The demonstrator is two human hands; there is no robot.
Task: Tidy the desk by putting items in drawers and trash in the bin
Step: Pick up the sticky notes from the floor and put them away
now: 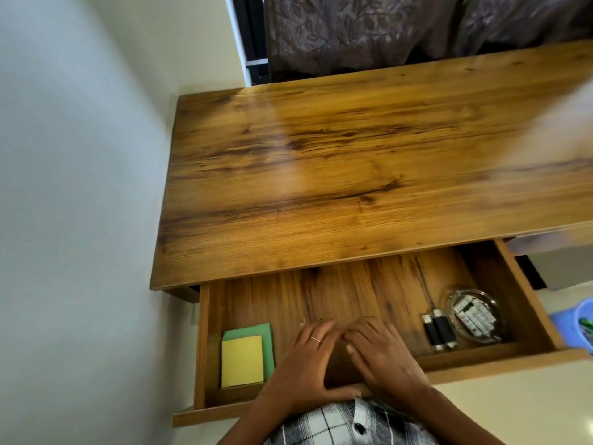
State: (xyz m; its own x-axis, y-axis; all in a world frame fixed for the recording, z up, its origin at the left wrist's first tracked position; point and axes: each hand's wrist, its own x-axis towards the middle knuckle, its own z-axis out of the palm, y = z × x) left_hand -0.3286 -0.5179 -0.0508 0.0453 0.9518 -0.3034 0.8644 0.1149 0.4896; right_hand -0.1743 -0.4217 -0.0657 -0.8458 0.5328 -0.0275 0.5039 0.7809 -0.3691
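The wooden desk (353, 175) has its wide drawer (201, 345) pulled out toward me. My left hand (305, 358) and my right hand (382, 351) sit side by side on the middle of the drawer's front panel, fingers reaching inside, the left thumb along the front edge. In the drawer's left corner a yellow pad (242, 361) lies on a green pad (264, 330). At its right end are two black clip-like items (439, 329) and a clear glass bowl (475, 316) with small white packs in it.
A blue bin (577, 326) stands on the floor at the right edge, with something green inside. A white wall runs along the desk's left side. A dark curtain (385, 30) hangs behind the desk. A grey unit (564, 268) sits under the desk's right part.
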